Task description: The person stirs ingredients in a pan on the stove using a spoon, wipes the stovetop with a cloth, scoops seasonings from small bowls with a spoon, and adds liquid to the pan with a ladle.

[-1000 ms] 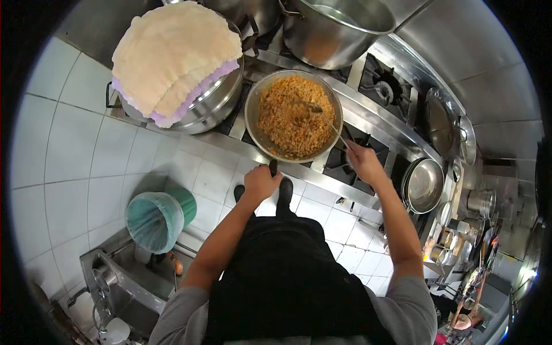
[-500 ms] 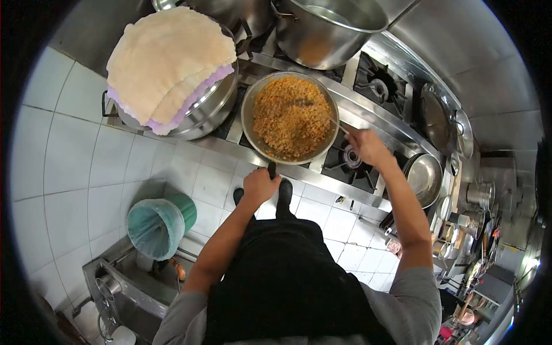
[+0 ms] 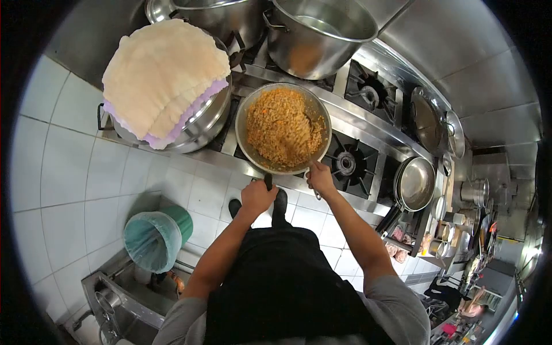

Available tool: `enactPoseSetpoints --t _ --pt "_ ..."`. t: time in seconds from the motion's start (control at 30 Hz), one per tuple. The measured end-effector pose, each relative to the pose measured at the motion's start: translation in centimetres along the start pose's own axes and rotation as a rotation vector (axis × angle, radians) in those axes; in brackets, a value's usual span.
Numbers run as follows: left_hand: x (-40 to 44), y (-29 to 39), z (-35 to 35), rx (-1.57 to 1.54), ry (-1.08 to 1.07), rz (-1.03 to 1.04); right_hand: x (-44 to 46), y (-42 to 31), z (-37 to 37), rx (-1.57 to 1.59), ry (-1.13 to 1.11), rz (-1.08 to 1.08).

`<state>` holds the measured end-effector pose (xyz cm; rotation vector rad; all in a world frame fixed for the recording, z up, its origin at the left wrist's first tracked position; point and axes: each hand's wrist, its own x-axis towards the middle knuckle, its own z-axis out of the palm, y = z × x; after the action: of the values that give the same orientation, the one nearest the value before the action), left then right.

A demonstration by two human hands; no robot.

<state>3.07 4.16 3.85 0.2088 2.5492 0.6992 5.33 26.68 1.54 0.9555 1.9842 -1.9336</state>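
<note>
A frying pan [image 3: 325, 115] full of crumbly orange-brown food [image 3: 279, 123] sits on the stove in front of me. My left hand [image 3: 258, 198] is closed around the pan's black handle [image 3: 268, 180], at the near side. At the pan's near right rim, my right hand [image 3: 321, 177] is closed on a metal spoon [image 3: 317, 195]. The end of its handle sticks out below my fingers. The spoon's bowl is down in the food and cannot be made out. A smoothed hollow shows in the food's right part.
A large pot [image 3: 322, 43] stands behind the pan. To the left, a lidded pot [image 3: 207, 118] carries a beige and purple cloth [image 3: 164, 75]. A bare burner [image 3: 345, 164] and stacked pans [image 3: 417, 184] lie right. A lined bin [image 3: 152, 241] and sink [image 3: 123, 305] are lower left.
My right hand has moved down and left, drawing the spoon toward the pan's near rim. The food has shifted, leaving a hollow at right. My left hand keeps its grip; the view has shifted slightly.
</note>
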Motion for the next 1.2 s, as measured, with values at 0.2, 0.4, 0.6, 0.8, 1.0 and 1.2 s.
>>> enactPoseSetpoints --t 0.2,0.4,0.6,0.8,1.0,1.2 --pt "0.2 -0.4 0.3 -0.018 0.001 0.024 -4.0 -3.9 -3.8 -0.644 0.079 -0.492" --pt "0.1 -0.4 0.3 0.013 -0.002 0.021 5.6 -8.1 -6.8 -0.891 0.157 -0.647" --pt "-0.1 -0.2 0.2 0.018 0.018 0.024 9.2 -2.8 -2.9 -0.805 -0.102 -0.711" --pt "0.2 -0.3 0.3 -0.021 -0.027 0.003 -3.1 -9.1 -5.6 -0.872 -0.15 -0.547" --pt "0.0 -0.2 0.3 -0.032 0.001 0.025 0.4 -5.1 -6.3 -1.076 -0.132 -0.584" --pt "0.0 -0.4 0.4 0.017 0.04 0.02 -2.1 -8.3 -6.5 -0.999 -0.053 -0.636"
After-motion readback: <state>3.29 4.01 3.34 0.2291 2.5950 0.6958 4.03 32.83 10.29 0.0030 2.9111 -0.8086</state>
